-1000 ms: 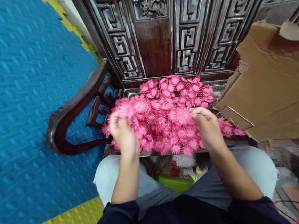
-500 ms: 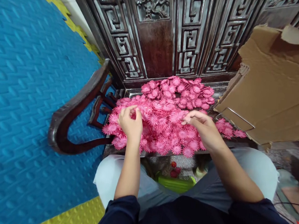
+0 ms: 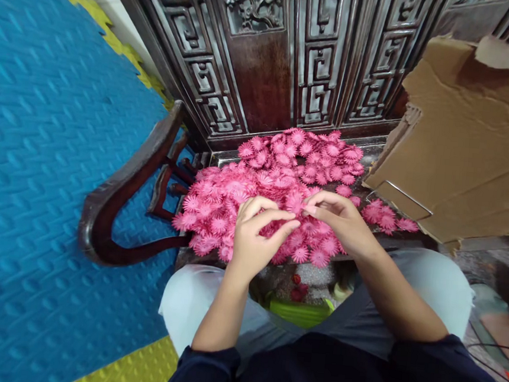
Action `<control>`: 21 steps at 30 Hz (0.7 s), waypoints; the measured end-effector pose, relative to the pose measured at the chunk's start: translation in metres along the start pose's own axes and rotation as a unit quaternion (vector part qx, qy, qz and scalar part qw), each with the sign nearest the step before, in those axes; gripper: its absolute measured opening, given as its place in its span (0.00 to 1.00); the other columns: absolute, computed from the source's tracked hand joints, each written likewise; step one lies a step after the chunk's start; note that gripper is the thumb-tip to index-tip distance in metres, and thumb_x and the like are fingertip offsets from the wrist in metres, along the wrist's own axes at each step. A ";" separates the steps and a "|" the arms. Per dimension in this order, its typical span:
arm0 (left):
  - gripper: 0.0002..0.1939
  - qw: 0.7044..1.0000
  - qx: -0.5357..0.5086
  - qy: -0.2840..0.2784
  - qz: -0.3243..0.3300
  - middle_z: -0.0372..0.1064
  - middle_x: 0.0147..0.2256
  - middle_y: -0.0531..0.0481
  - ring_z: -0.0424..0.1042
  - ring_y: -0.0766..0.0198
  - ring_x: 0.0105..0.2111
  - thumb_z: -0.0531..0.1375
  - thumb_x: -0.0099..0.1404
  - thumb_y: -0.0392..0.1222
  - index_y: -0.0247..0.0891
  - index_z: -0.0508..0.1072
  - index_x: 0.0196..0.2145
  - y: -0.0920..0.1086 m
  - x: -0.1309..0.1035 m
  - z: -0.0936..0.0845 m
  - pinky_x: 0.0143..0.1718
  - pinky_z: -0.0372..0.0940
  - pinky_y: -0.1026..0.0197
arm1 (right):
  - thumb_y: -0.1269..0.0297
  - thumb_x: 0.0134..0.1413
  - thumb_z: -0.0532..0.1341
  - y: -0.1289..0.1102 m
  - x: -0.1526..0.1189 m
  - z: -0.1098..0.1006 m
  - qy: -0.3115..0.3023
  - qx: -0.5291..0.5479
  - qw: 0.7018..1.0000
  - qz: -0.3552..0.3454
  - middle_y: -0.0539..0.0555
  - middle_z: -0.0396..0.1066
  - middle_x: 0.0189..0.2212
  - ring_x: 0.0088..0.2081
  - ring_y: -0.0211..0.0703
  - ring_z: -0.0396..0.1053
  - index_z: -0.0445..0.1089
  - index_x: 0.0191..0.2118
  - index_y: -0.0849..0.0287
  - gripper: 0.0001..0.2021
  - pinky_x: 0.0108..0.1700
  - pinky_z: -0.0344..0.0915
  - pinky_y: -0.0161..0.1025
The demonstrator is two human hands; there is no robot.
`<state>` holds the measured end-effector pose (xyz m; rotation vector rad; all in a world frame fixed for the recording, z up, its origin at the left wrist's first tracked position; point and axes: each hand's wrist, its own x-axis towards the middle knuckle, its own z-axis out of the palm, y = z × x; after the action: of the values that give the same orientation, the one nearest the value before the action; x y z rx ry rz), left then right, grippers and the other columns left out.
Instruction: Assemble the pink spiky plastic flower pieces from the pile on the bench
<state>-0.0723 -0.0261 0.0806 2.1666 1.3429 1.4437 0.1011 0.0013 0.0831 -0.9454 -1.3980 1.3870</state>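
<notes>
A blue textured mat (image 3: 61, 156) spreads at left beside a carved dark wood panel (image 3: 264, 79), with a torn sheet of cardboard (image 3: 473, 139) standing at right. On the dark wooden surface (image 3: 395, 239) before the panel lies a broad heap of pink flowers (image 3: 218, 200). Over its front, the left hand (image 3: 252, 241) holds thumb and forefinger nearly together, any grip impossible to tell; the right hand's (image 3: 347, 223) fingers pinch the edge of a single pink bloom (image 3: 295, 201) just beyond the left fingertips.
</notes>
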 end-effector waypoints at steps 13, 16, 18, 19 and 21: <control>0.04 0.978 -0.069 0.164 -0.113 0.66 0.30 0.53 0.65 0.69 0.31 0.58 0.61 0.39 0.39 0.71 0.34 -0.013 0.003 -0.025 0.36 0.61 0.64 | 0.60 0.46 0.64 -0.001 0.028 0.002 0.037 -0.040 0.998 -0.032 0.50 0.71 0.30 0.34 0.38 0.68 0.71 0.29 0.56 0.06 0.43 0.63 0.41; 0.07 0.963 -0.094 0.185 -0.173 0.68 0.33 0.51 0.66 0.68 0.33 0.56 0.62 0.43 0.39 0.71 0.36 -0.019 0.002 -0.040 0.37 0.62 0.64 | 0.61 0.46 0.64 0.003 0.059 0.011 0.006 -0.108 0.989 -0.099 0.52 0.72 0.38 0.41 0.41 0.68 0.72 0.29 0.57 0.06 0.49 0.62 0.44; 0.08 0.958 -0.106 0.183 -0.192 0.67 0.32 0.52 0.66 0.68 0.32 0.57 0.61 0.44 0.39 0.71 0.35 -0.021 0.002 -0.051 0.36 0.61 0.64 | 0.63 0.46 0.64 0.011 0.078 0.014 -0.008 -0.197 0.973 -0.120 0.54 0.71 0.41 0.46 0.42 0.67 0.73 0.28 0.57 0.05 0.53 0.58 0.46; 0.08 0.955 -0.109 0.192 -0.196 0.67 0.31 0.52 0.65 0.68 0.31 0.56 0.61 0.44 0.39 0.71 0.35 -0.022 0.001 -0.057 0.36 0.61 0.65 | 0.64 0.46 0.64 0.016 0.086 0.014 -0.023 -0.249 0.961 -0.118 0.54 0.71 0.40 0.47 0.43 0.67 0.74 0.28 0.57 0.04 0.54 0.57 0.47; 0.07 0.948 -0.109 0.223 -0.198 0.66 0.29 0.52 0.65 0.69 0.30 0.56 0.61 0.43 0.38 0.71 0.33 -0.023 0.001 -0.066 0.34 0.61 0.65 | 0.67 0.45 0.64 0.025 0.093 0.012 -0.050 -0.341 0.933 -0.100 0.54 0.71 0.37 0.45 0.44 0.67 0.74 0.26 0.57 0.02 0.54 0.58 0.48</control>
<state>-0.1392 -0.0320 0.1001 1.3770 1.5512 1.8623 0.0614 0.0888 0.0672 -1.1287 -2.0535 0.8000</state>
